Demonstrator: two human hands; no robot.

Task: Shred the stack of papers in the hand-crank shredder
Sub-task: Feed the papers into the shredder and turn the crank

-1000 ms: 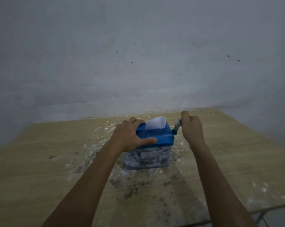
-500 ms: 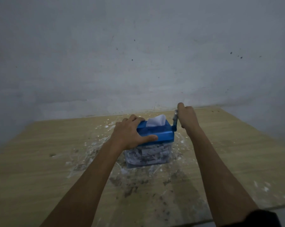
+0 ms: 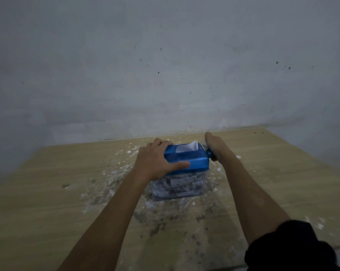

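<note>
Blue plastic forms the top of the hand-crank shredder [image 3: 186,159], which stands near the middle of the wooden counter [image 3: 48,182], close to the grey wall [image 3: 165,65]. The left hand [image 3: 157,163] holds this blue top from the left side, fingers curled over the far edge and thumb lying along the front. The right hand [image 3: 214,143] is closed around the crank handle [image 3: 209,153] on the right side of the shredder; most of the handle is hidden by the hand.

One white paper [image 3: 187,148] stands in the slot, and only a short part of it shows above the top, so I judge that this sheet is mostly cut. The clear bin [image 3: 177,187] below is almost full of strips, which suggests that many sheets are already done. Small scraps [image 3: 114,173] lie on the counter around the shredder.

No stack of waiting papers is visible, so I cannot tell how many remain. The bin may need emptying soon, because strips reach nearly to the blue top.
</note>
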